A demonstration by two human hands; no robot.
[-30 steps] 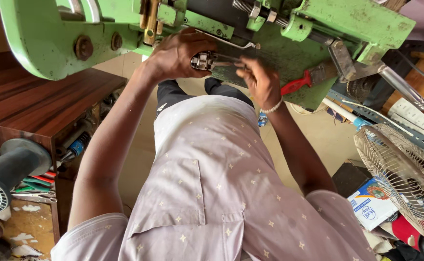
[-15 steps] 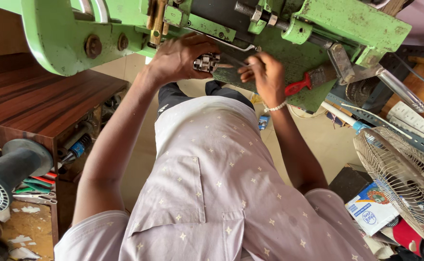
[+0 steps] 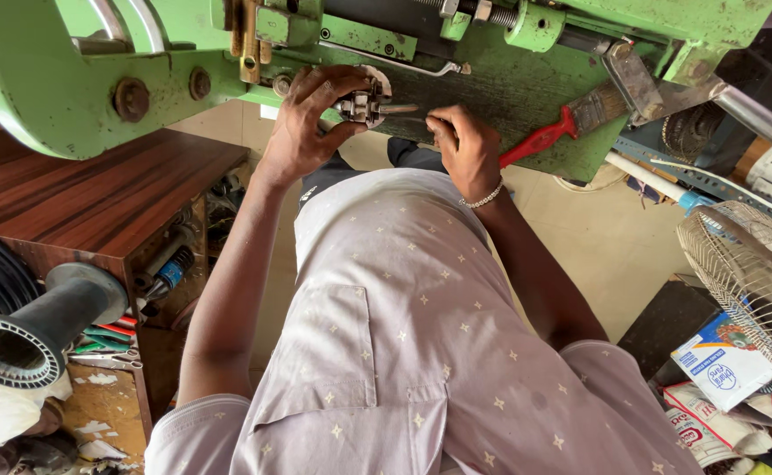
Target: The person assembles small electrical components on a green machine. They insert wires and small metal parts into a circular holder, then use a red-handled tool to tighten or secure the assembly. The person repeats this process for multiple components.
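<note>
A green metal machine fills the top of the view. My left hand is wrapped around a small silvery metal part mounted on the machine's dark underside. A thin metal pin sticks out of that part toward my right hand, whose fingertips are pinched together at the pin's end. A beaded bracelet sits on the right wrist. Whatever lies between the right fingertips is hidden by the fingers. My pale starred shirt covers the lower middle.
A red-handled paintbrush lies against the machine to the right. A brown wooden cabinet with tools on its shelves stands at the left, with a black ribbed pipe below it. A wire fan guard and cartons are at the right.
Both hands stay at the metal part. The right hand has drawn slightly down and away from the part, leaving the pin showing between the hands. The view has shifted a little.
</note>
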